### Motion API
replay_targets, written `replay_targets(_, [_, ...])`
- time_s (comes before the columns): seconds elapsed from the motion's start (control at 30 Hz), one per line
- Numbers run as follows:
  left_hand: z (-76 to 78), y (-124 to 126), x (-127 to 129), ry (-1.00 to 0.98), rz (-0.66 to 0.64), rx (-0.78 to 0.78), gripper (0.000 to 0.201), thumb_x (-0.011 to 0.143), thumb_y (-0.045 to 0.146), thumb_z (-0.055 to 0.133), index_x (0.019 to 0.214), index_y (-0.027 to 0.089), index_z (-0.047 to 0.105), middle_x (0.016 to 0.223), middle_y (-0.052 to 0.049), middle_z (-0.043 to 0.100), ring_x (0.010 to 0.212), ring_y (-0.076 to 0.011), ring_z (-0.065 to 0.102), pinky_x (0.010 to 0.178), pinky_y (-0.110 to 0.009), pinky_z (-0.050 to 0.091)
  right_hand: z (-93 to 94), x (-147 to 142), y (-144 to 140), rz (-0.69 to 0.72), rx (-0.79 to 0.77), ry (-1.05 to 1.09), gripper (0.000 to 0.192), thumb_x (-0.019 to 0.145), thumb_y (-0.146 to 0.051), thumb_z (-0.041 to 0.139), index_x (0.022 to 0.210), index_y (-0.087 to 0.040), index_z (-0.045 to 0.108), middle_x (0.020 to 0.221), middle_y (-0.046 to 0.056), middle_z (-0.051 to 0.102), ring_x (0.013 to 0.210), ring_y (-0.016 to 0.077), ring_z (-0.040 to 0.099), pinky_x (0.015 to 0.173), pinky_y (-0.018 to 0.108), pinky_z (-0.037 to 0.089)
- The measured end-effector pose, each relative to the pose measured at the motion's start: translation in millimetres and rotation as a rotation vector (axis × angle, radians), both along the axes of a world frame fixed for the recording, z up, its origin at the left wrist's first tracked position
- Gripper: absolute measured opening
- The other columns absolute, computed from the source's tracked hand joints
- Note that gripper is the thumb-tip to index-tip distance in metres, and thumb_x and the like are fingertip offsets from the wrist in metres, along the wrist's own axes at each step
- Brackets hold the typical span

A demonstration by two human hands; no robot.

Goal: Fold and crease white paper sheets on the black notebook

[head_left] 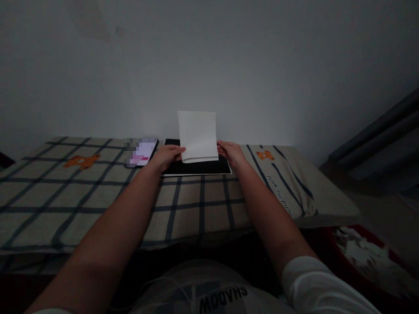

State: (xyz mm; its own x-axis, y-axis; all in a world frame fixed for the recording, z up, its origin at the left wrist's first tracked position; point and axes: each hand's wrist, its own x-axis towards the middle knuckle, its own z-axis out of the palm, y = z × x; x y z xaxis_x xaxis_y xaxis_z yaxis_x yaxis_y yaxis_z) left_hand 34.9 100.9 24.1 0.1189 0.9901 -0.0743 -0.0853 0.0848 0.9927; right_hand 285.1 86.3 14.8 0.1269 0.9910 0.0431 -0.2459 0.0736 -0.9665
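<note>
bed (98, 196), checked cover | black board (196, 168) | phone (142, 152) beside it

Home bedroom, dim light. Bed (98, 196) with plaid bear-print sheet against bare white wall (229, 65); matching pillow (288, 183) at right end; bin of paper scraps (366, 257) on floor beside it.

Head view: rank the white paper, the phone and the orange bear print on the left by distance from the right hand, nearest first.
1. White paper: held by the right hand.
2. Phone: left of the black board.
3. Orange bear print: far left on the checked cloth.
</note>
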Motion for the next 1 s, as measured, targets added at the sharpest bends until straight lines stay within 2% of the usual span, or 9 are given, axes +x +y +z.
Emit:
replay_targets(0.13, [-0.8, 2.6, -1.0, -0.024, 0.044, 0.025, 0.017, 0.063, 0.017, 0.080, 0.072, 0.013, 0.066, 0.078, -0.006, 0.070, 0.079, -0.0161, 0.066, 0.075, -0.027, 0.056, -4.1, 2.5, 1.3, 0.072, -0.032, -0.040, 0.007, 0.076, -0.019, 0.069, 0.071, -0.015, 0.066, 0.071, 0.004, 0.068, 0.060, 0.0084, 0.059, 0.069, 0.026, 0.051])
replay_targets(0.47, [-0.5, 1.9, 2.5, -0.002, 0.069, 0.029, 0.012, 0.066, 0.016, 0.077, 0.070, 0.014, 0.066, 0.080, -0.007, 0.070, 0.078, -0.0153, 0.066, 0.072, -0.024, 0.055, 3.9, -6.2, -8.9, 0.008, -0.021, -0.251, 0.017, 0.079, -0.018, 0.061, 0.062, -0.014, 0.062, 0.053, -0.003, 0.056, 0.049, 0.0053, 0.048, 0.054, 0.019, 0.043])
replay_targets(0.7, [-5.0, 4.1, 3.5, -0.016, 0.104, 0.056, 0.016, 0.064, 0.018, 0.079, 0.070, 0.013, 0.065, 0.079, -0.006, 0.069, 0.075, -0.0147, 0.066, 0.074, -0.026, 0.055, 0.1, -3.7, -6.7, 0.049, -0.003, -0.213, 0.012, 0.069, -0.024, 0.071, 0.068, -0.013, 0.066, 0.061, 0.001, 0.063, 0.056, 0.0083, 0.053, 0.061, 0.024, 0.045])
replay_targets(0.8, [-2.1, 1.2, 5.5, -0.022, 0.075, 0.047, 0.014, 0.067, 0.019, 0.077, 0.073, 0.013, 0.066, 0.082, -0.006, 0.069, 0.076, -0.0135, 0.065, 0.076, -0.026, 0.054, 1.4, -3.5, -8.0, -0.002, -0.001, -0.287, 0.014, 0.069, -0.024, 0.071, 0.066, -0.012, 0.065, 0.057, -0.001, 0.059, 0.054, 0.0074, 0.048, 0.059, 0.023, 0.041])
replay_targets(1.0, [3.9, -2.8, 4.4, -0.032, -0.100, -0.071, 0.010, 0.074, 0.021, 0.072, 0.078, 0.013, 0.068, 0.084, -0.005, 0.069, 0.074, -0.0101, 0.063, 0.070, -0.020, 0.053, 10.5, -2.6, -14.7, -0.052, -0.007, -0.362, 0.016, 0.075, -0.025, 0.065, 0.067, -0.012, 0.064, 0.053, -0.004, 0.053, 0.053, 0.0068, 0.044, 0.059, 0.023, 0.039])
